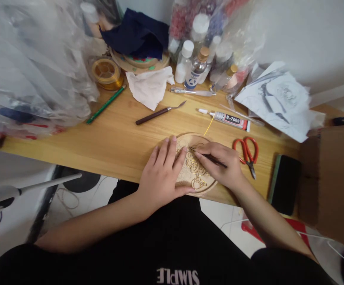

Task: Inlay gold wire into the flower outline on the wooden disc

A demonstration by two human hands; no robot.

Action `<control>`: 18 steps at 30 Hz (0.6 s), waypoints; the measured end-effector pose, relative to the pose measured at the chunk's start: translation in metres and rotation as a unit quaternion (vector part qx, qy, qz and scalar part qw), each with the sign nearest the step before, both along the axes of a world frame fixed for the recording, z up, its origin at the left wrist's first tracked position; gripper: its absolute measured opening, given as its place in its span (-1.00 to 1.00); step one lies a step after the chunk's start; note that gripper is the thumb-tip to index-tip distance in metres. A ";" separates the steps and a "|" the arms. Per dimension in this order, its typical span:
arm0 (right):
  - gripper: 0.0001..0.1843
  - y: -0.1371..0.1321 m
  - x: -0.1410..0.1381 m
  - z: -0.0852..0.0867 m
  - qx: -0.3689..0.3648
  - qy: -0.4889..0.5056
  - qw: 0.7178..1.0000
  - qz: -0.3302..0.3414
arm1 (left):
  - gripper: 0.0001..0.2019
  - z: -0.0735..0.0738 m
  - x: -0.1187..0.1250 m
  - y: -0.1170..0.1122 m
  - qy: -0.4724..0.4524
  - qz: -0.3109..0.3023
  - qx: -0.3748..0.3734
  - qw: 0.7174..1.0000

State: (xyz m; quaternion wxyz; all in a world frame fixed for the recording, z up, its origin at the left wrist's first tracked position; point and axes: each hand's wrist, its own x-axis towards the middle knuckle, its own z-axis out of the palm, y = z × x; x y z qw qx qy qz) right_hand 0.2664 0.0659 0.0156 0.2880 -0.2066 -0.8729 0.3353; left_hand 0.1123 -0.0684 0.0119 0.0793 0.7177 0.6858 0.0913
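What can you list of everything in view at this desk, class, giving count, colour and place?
table: one, light wood, across the view
disc: one, pale wood with gold pattern, near edge, under both hands
thin tool: one, dark, tip on disc
scissors: one, red handles, right of disc
glue tube: one, whitish, behind disc
spatula: one, brown handle, mid table
pencil: one, green, left of spatula
tissue: one, white, behind spatula
spool: one, gold, back left
bottles: several, clear, back centre
phone: one, black, right
box: one, brown, far right
left hand: one, flat on disc
right hand: one, pinching thin tool
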 end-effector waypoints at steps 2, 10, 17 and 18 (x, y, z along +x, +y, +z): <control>-0.92 0.001 0.000 -0.001 -0.004 0.001 1.000 0.000 | 0.01 -0.001 0.000 0.000 0.001 0.001 0.008 1.000; -0.92 0.005 0.002 -0.008 -0.041 0.028 0.999 -0.009 | 0.00 -0.008 -0.002 -0.004 -0.008 0.006 0.044 0.999; -0.94 0.007 0.005 -0.007 -0.096 0.035 0.994 -0.044 | -0.04 -0.012 -0.002 -0.004 -0.020 0.008 0.062 0.998; -0.94 0.008 0.005 -0.006 -0.103 0.036 0.993 -0.049 | -0.05 -0.011 -0.002 -0.004 -0.025 0.008 0.062 0.998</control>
